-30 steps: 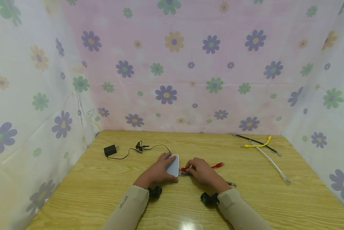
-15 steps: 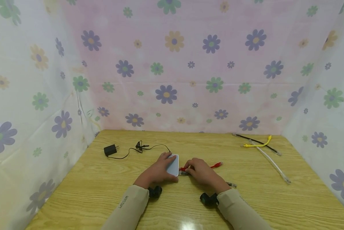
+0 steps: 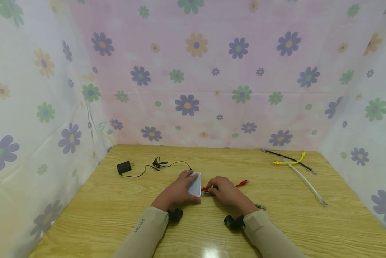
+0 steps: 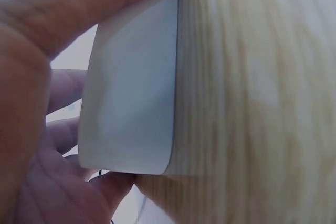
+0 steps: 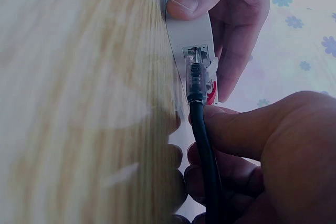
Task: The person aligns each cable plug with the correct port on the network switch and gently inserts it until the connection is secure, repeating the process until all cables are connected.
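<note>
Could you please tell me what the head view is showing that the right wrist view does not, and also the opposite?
Only the head view: the black power adapter, and the yellow cable, white cable and far black cable.

Only the right wrist view: the socket in the side of the white box, with a clear plug at it; how fully seated is unclear.

Both: the white box, left hand, right hand, nearer black cable, table, and red cable, apparently just a sliver in the wrist view.
</note>
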`<state>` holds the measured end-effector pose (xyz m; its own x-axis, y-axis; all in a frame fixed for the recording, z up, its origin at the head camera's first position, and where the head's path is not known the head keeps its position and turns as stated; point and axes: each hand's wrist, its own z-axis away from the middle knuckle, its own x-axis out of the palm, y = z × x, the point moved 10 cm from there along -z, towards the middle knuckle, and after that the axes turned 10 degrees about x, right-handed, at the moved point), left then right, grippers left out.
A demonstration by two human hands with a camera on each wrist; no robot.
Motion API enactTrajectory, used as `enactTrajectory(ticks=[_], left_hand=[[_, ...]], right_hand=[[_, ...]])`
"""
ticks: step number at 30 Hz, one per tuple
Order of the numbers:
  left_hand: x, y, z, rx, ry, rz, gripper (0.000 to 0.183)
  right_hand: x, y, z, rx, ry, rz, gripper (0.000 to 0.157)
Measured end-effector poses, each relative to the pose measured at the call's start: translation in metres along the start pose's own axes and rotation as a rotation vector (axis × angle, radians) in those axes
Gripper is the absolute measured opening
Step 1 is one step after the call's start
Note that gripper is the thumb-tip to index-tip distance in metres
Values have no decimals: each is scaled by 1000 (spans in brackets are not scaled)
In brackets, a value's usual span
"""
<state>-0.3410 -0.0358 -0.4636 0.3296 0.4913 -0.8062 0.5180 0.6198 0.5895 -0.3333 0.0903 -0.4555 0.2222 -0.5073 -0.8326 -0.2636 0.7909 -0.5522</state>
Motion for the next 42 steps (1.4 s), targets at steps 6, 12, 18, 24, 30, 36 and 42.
enactTrajectory(ticks=[6, 12, 18, 24, 30, 36, 42], left_hand=[[-2, 3, -1, 15, 3, -20, 94], [-2, 6, 1, 24, 1, -22, 91], [-4, 8, 2, 27, 1, -40, 89], [-5, 11, 3, 37, -2, -42, 87], [-5, 10, 2, 29, -5, -42, 88], [-4, 8, 3, 17, 0, -14, 88], [-1, 3, 4, 4, -6, 1, 90]], right_hand=[[-3, -4, -1, -16, 10, -16, 12], [-2, -4, -4, -15, 12, -13, 13], [-1, -5, -6, -11, 12, -19, 12], [-2, -9, -6, -20, 16, -15, 12], [-2, -8, -7, -15, 11, -21, 13], [-1, -8, -6, -8, 6, -2, 12], [0, -6, -4, 5, -10, 8, 13]])
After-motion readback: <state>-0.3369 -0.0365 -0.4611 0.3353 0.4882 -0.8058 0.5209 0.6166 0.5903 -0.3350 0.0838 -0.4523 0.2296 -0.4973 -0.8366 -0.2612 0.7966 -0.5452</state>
